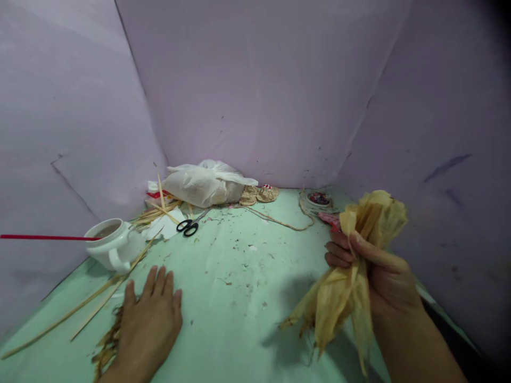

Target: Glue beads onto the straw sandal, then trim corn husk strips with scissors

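My right hand (383, 268) is closed round the middle of a bundle of dried corn husks (339, 306), lifted above the table at the right. The husks flare out above and below the fist, and their shadow falls on the green tabletop (239, 319). At the lower left, my left hand (149, 324) lies palm down on the table with its fingers stretched out, holding nothing. Brown shredded scraps (107, 343) lie beside and partly beneath it. Long dry strips (96, 314) run past its fingertips.
A white mug (115, 250) with a red stick (48, 237) stands at the left. Farther back are black-handled scissors (187, 227), a white plastic bag (203, 183), woven tan pieces (259, 194), a cord (283, 224) and a small round dish (319, 200). Pale walls enclose three sides.
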Demonstrator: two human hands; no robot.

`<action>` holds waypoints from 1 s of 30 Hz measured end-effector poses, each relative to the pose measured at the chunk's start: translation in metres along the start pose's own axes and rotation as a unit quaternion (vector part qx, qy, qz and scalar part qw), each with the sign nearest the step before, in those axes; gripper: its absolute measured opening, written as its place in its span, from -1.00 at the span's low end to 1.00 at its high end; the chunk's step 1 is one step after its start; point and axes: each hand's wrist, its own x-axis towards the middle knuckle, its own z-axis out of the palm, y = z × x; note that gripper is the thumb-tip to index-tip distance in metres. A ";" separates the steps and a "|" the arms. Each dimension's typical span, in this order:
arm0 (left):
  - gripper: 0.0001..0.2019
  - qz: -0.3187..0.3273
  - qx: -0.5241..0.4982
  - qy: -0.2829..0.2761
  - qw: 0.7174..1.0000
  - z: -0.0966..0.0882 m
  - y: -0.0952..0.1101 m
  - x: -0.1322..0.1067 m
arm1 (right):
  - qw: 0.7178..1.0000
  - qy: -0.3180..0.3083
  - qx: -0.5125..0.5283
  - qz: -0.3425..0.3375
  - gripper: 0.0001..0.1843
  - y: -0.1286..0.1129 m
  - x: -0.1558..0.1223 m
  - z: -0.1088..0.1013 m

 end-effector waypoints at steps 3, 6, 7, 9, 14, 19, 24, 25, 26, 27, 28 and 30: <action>-0.43 -0.020 -0.021 0.056 0.998 -0.015 0.005 -0.007 | 1.000 -0.010 -0.021 0.005 -0.74 0.005 0.000 0.003; -0.39 0.064 -0.126 0.086 0.986 -0.044 0.049 -0.008 | 0.999 -0.013 -0.029 0.020 -0.73 0.010 0.001 0.005; -0.38 0.119 -0.173 0.080 0.974 -0.054 0.071 -0.006 | 0.999 -0.011 -0.025 0.025 -0.73 0.010 0.002 0.005; -0.34 0.214 -0.246 0.058 0.944 -0.071 0.117 0.002 | 1.000 -0.002 -0.009 0.026 -0.74 0.008 0.002 0.002; -0.46 0.166 -0.295 0.019 0.941 -0.073 0.209 0.033 | 0.998 -0.002 0.058 -0.038 -0.78 -0.015 -0.002 -0.013; -0.40 0.174 -0.266 0.041 0.947 -0.043 0.210 0.050 | 0.996 -0.015 0.075 -0.037 -0.83 -0.022 -0.004 -0.020; -0.42 -0.031 -0.155 0.061 0.985 -0.011 0.130 0.096 | 0.999 0.023 0.038 0.020 -0.72 0.009 0.007 -0.007; -0.42 -0.053 -0.154 0.067 0.984 -0.006 0.115 0.107 | 0.998 0.028 0.028 0.043 -0.71 0.018 0.009 -0.004; -0.42 -0.068 -0.155 0.072 0.983 -0.001 0.101 0.116 | 0.997 0.033 0.019 0.069 -0.70 0.028 0.011 -0.001; -0.41 -0.082 -0.158 0.076 0.981 0.004 0.089 0.125 | 0.995 0.031 0.010 0.096 -0.70 0.039 0.012 0.002; -0.43 -0.094 -0.162 0.078 0.979 0.008 0.080 0.131 | 0.992 0.026 0.000 0.121 -0.70 0.049 0.012 0.004; -0.45 -0.105 -0.168 0.085 0.977 0.013 0.066 0.138 | 0.986 0.022 -0.022 0.166 -0.68 0.067 0.012 0.007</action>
